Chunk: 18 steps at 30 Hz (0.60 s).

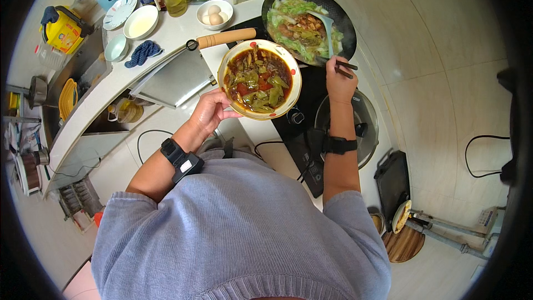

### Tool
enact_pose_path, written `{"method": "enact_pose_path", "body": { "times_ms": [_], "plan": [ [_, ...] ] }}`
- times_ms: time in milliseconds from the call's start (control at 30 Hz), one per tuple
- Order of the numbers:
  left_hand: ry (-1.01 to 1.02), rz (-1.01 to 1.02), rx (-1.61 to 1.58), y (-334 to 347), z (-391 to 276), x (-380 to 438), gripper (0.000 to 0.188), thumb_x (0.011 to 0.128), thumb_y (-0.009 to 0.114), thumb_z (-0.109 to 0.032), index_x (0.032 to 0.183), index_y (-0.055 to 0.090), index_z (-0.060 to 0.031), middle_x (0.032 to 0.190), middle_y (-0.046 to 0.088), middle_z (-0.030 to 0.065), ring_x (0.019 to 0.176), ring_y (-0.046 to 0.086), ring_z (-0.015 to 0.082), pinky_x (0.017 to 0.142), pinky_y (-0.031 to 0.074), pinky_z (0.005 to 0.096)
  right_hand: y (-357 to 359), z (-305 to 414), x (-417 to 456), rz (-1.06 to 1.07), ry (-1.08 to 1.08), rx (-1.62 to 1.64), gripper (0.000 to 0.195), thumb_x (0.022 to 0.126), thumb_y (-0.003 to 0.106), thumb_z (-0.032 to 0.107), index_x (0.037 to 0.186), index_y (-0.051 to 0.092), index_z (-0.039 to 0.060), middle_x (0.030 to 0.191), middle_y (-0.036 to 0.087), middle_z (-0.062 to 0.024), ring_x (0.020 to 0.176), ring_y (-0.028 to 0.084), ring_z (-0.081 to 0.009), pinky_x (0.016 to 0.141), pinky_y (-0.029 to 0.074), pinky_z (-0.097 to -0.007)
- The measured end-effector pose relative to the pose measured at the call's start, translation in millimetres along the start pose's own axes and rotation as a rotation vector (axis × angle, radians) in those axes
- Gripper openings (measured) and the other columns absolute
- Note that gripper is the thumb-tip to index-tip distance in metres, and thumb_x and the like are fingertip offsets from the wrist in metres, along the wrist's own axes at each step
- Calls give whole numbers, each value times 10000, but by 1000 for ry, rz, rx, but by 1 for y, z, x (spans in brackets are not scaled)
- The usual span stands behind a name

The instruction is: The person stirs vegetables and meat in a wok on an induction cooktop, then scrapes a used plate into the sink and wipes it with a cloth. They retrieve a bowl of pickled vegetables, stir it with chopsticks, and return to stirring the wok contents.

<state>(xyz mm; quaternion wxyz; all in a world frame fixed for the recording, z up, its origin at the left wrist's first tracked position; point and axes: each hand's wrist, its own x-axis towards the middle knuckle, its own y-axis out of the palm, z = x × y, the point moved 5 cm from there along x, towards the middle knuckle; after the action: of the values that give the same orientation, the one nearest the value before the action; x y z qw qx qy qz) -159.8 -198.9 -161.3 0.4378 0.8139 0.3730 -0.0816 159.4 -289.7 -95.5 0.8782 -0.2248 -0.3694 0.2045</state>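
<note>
My left hand (209, 111) grips the near-left rim of a white bowl (294, 91) with red spots, its thumb over the edge. Green peppers and brown pieces in dark sauce (258, 81) fill much of the bowl, which is held beside the wok over the counter's edge. Dark chopsticks (346, 66) are in my right hand (342, 83), close to the near rim of the black wok (347, 29). A pale blue spatula (329, 33) rests in the wok with its handle reaching my right hand; whether I grip it too is unclear. Cabbage (287, 8) surrounds browned food and peppers (306, 27) in the wok.
The wok's wooden handle (227, 38) juts left behind the bowl. A glass lid (368, 141) lies right of the black induction cooker (293, 129). A bowl of eggs (214, 26), an oil bottle (174, 2) and a blue cloth (142, 53) stand leftward. Below, a cabinet door (179, 79) hangs open.
</note>
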Motion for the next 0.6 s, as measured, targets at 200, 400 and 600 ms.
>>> {"method": "enact_pose_path", "body": {
  "times_ms": [200,400,600],
  "plan": [
    [17,-18,-36,5,-3,-2,193,753,485,-10,937,522,35,819,557,77,719,640,201,696,608,394,-27,23,4,-2,16,-35,176,835,631,176,845,664,4,681,661,-77,621,637,-159,555,479,-280],
    [1,22,41,3,-1,0,475,733,451,-15,1196,445,93,1161,553,206,940,641,302,773,587,402,-70,85,-8,-11,375,538,190,863,611,143,914,629,-40,664,628,-88,567,593,-124,509,477,-251],
    [15,25,-9,17,-7,-6,349,774,464,-11,1114,490,64,1017,604,153,825,662,241,684,606,355,-76,107,-24,134,429,608,203,875,613,146,948,614,-44,643,621,-98,513,583,-111,469,458,-213]
  ]
}}
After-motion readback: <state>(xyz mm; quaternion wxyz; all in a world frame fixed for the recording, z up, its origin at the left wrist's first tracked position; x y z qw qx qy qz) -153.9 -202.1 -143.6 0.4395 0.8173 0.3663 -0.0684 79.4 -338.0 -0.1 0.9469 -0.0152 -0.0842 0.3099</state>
